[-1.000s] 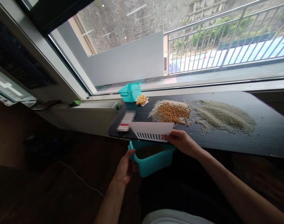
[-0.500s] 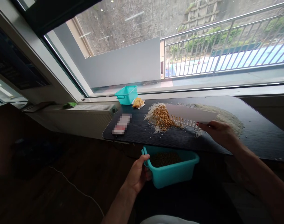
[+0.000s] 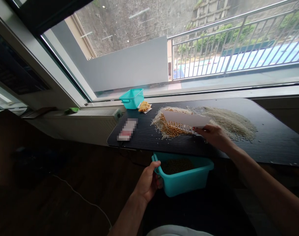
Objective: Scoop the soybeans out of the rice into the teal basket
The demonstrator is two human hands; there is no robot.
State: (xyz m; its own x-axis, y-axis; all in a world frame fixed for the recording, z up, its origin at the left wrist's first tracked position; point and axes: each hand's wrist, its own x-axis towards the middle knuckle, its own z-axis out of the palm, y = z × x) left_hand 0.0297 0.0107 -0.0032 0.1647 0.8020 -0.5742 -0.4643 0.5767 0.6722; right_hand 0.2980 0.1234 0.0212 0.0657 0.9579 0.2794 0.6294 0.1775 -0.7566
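Observation:
My left hand (image 3: 148, 182) grips the left end of a teal plastic bin (image 3: 188, 180) held just below the front edge of the black table (image 3: 274, 144); dark small grains lie inside it. My right hand (image 3: 212, 136) holds a white slotted scraper (image 3: 185, 121) by its right end. The scraper rests tilted on a pile of yellow soybeans (image 3: 171, 129) ringed by white rice. A larger heap of rice (image 3: 228, 121) spreads to the right of the beans.
A second teal bin (image 3: 132, 97) stands at the table's back left corner beside a yellow snack packet (image 3: 144, 106). A blurred flat item (image 3: 127, 129) lies at the table's left. A white radiator (image 3: 90, 123) runs left of the table; a window is behind.
My right hand carried the scraper from over the bin out to the right, then drew it back left onto the soybeans. The bin moved right under the table edge.

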